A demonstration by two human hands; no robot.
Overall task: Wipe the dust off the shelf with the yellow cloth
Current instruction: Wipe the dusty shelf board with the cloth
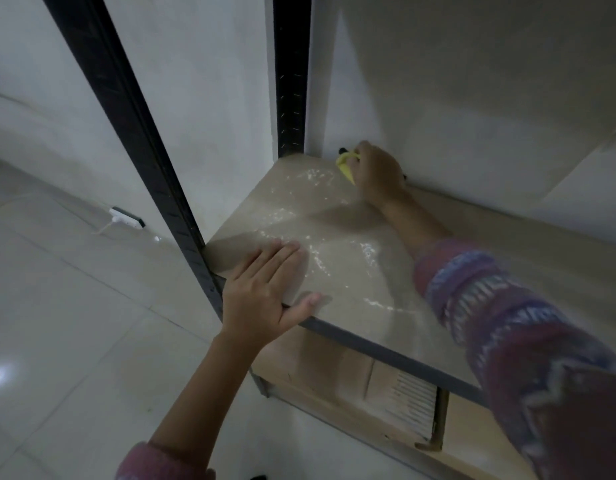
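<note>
Right hand point(377, 171) is way back at the far left corner of the shelf point(351, 271), fingers bunched around the yellow cloth point(344, 164), which sits on the board right up against the back wall. Left hand point(265, 292) is flat and relaxed on the front left corner, thumb hooked over the front edge, beside the black upright post point(133, 116). White dust streaks point(317, 244) are scattered across the board between the two hands.

The right hand point(377, 173) reaches to the back of the shelf point(351, 271), by the wall, gripping the yellow cloth point(346, 164) against the board; white dust point(317, 251) streaks the surface between the hands. The left hand point(265, 292) lies flat on the front left corner, thumb over the edge, beside the black upright post point(133, 133); a white power strip point(126, 218) rests on the tiled floor point(74, 323).
</note>
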